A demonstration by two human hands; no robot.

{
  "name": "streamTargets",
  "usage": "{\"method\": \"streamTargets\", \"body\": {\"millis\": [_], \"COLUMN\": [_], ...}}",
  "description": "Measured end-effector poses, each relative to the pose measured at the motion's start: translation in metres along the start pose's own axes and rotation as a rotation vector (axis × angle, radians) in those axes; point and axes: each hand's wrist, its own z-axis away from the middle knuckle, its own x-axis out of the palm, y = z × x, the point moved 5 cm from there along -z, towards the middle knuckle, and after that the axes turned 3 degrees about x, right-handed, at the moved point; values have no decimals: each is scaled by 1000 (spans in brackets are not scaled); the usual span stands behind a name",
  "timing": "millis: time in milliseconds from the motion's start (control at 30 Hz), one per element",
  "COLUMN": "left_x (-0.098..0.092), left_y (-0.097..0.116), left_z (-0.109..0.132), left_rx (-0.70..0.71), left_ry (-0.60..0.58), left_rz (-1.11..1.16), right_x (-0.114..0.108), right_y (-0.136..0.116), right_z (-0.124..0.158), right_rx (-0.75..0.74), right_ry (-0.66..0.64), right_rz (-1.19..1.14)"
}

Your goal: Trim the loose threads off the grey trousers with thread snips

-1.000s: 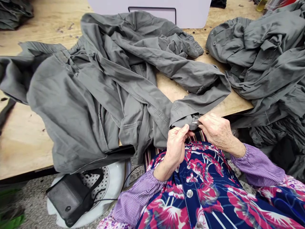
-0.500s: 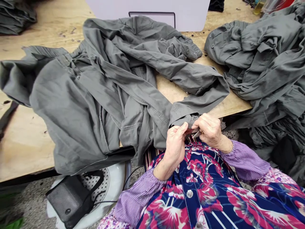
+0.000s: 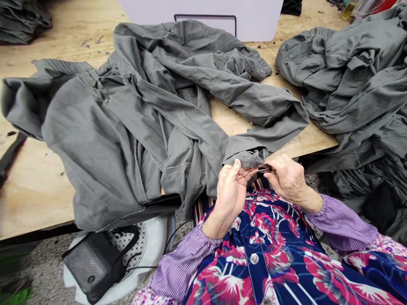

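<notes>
From my remote seat, I start well left of the fingers, where a dark strap (image 3: 9,156) lies on the wooden table (image 3: 28,190); a folded grey pile (image 3: 23,21) sits farther off, at the table's far side. Nearer, on the floor side, I have a black mesh bag (image 3: 95,262), below and left of the fingers. It rests on a white plastic piece (image 3: 151,250) dotted with holes, a thin cable beside it; I can't make out what the bag holds. The grey garment (image 3: 98,144) spreads from there across the table, up to the fingers and beyond them. Straight ahead of the fingers, past the cloth, stands a pale panel (image 3: 152,10) with a dark-edged slot.

My left hand (image 3: 231,188) has its thumb over the garment's hem (image 3: 246,159), fingers partly curled under it, with the edge pinched lightly between. Just right of those fingertips is the slim metal tool (image 3: 263,170), its tip pointing toward them. My right hand (image 3: 288,180) is closed around it, thumb and fingers drawn together.

Right of the fingers, well apart, a second grey heap (image 3: 346,72) hangs over the table edge. Beyond it, far off, is a clear container (image 3: 365,6); its contents are too small to read.
</notes>
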Motion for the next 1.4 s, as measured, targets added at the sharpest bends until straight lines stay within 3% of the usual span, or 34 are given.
{"method": "streamTargets", "body": {"millis": [133,367,667,767,867,1000,1167,1267,1400], "left_x": [5,7,4,2,2,5,10,9,4], "left_y": [1,3,3,3,2,1,-5,-4,-3], "left_z": [2,2,2,0,-2,-4,-4,-4,-5], "left_rx": [-35,-49,-65,-56,-28,34,34,80,94], "left_ry": [-28,-9,-29,-30,-39,-85,-78,-55,-53], "left_rz": [-44,15,-91,-97,-72,-57,-84,-110,-122], "right_x": [1,1,4,0,-6,-3,8,15,29], "right_y": [0,-4,-6,-5,5,21,15,15,21], "right_z": [-10,-21,-22,-22,-23,-20,-19,-21,-22], "right_rx": [-76,-180,-187,-183,-47,223,230,339,593], "right_ry": [-72,-88,-129,-78,8,22,30,-10,-150], "right_rz": [111,176,79,8,-139,-363,-376,-444,-805]}}
